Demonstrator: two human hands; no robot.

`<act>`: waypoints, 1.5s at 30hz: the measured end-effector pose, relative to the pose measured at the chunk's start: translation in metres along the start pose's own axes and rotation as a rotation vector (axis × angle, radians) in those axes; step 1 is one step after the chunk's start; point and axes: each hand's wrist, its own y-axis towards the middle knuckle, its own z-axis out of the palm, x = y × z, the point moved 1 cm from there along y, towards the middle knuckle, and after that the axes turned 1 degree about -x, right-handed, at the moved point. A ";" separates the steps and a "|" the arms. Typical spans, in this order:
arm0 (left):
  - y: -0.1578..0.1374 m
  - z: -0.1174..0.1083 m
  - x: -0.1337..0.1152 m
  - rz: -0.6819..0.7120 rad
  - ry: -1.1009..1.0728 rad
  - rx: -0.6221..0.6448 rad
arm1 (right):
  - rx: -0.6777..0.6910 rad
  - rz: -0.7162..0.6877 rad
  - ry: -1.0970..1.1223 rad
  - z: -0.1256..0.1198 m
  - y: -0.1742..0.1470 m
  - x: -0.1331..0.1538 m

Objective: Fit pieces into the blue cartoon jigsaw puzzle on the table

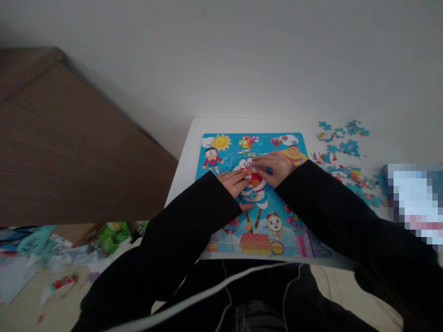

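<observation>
A blue cartoon jigsaw puzzle (221,184) lies on a white table in front of me, mostly filled in. My left hand (235,183) rests on its middle, fingers stretched to the right over the blue-and-white cat figure, thumb apart below. From the right, my right hand (275,168) reaches over the figure's face. Its fingers are extended and the thumb sits a little below them, both touching the puzzle. The fingertips of both hands are close together. Whether a loose piece lies under them cannot be made out.
Loose puzzle pieces (349,147) are scattered on the table (183,170) right of the puzzle. A blurred-out object (415,198) stands at the right edge. A brown wooden panel (79,152) is at left, with bags and clutter (79,249) below. A white cable (207,293) crosses my lap.
</observation>
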 end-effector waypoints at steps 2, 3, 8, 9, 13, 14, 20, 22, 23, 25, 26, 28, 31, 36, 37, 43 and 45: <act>0.000 -0.001 0.002 0.009 -0.008 0.006 | 0.014 -0.005 -0.008 0.002 -0.001 0.000; 0.000 -0.002 0.003 0.014 -0.010 0.008 | 0.020 -0.002 -0.017 0.003 -0.002 0.000; -0.001 -0.005 0.009 0.033 -0.016 -0.010 | -0.001 -0.024 -0.055 0.005 -0.003 0.000; -0.001 -0.004 0.009 0.039 -0.023 -0.020 | -0.008 -0.034 -0.054 0.005 -0.003 0.000; -0.002 -0.002 0.012 0.049 -0.036 -0.048 | 0.025 -0.034 -0.047 0.004 -0.003 -0.002; -0.002 -0.001 0.012 0.048 -0.036 -0.052 | 0.036 -0.027 -0.051 0.004 -0.003 -0.002; -0.004 0.001 0.018 0.061 -0.079 -0.060 | 0.023 -0.020 -0.072 0.003 -0.002 -0.001; -0.004 0.001 0.019 0.063 -0.085 -0.058 | 0.043 0.004 -0.067 0.003 -0.002 -0.001; -0.003 0.000 0.020 0.065 -0.086 -0.058 | 0.058 0.011 -0.060 0.003 -0.002 -0.002; -0.002 -0.001 0.021 0.068 -0.088 -0.059 | 0.081 0.016 -0.049 0.003 -0.002 -0.001; -0.002 -0.002 0.021 0.069 -0.089 -0.060 | 0.085 0.018 -0.049 0.003 -0.002 -0.001; -0.001 -0.003 0.022 0.078 -0.093 -0.058 | 0.076 0.020 -0.059 0.003 -0.002 -0.001; -0.001 -0.004 0.023 0.106 -0.116 -0.045 | 0.056 0.009 -0.063 0.004 -0.002 -0.002; -0.002 -0.005 0.032 0.133 -0.169 0.001 | 0.083 0.003 -0.046 0.005 -0.002 -0.003; -0.001 -0.004 0.035 0.154 -0.195 0.020 | 0.078 -0.005 -0.042 0.005 -0.001 -0.003; 0.003 -0.010 0.049 0.234 -0.258 0.114 | 0.073 -0.184 0.015 -0.001 0.003 0.015; 0.002 -0.020 0.044 0.254 -0.248 0.021 | 0.087 -0.219 0.047 -0.003 0.003 0.022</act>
